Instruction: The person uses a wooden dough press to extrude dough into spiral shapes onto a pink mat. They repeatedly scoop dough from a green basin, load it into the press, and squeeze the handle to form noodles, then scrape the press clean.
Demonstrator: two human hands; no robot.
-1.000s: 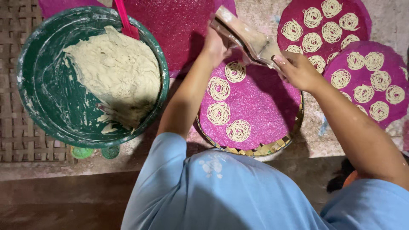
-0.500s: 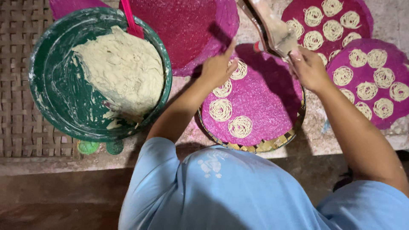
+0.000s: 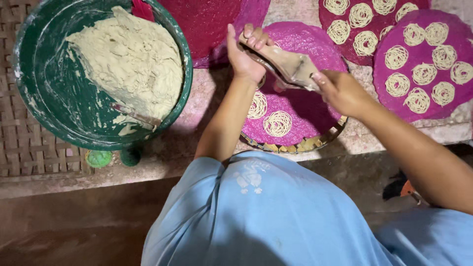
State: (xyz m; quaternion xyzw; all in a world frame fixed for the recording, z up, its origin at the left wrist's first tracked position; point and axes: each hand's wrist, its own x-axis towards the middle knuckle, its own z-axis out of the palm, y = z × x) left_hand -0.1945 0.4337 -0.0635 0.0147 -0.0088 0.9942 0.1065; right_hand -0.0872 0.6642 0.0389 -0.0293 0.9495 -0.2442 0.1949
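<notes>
Rough stone worktop point(image 3: 207, 106) w/ woven mat point(image 3: 19, 143) at left. Big green basin point(image 3: 34, 98) holds a lumpy pale dough mass point(image 3: 130, 64), smeared walls. Round magenta mesh mats: one on a bamboo tray point(image 3: 295, 146) w/ 2 coiled noodle nests point(image 3: 277, 123) near its front edge; two more mats point(image 3: 423, 59) at right, full of nests. Dough press point(image 3: 288, 66), wood-coloured & dough-caked, hangs over the tray mat, blocking its middle. Left hand point(image 3: 246, 54) grip closed round one end, right hand point(image 3: 340, 91) closed on the other.
</notes>
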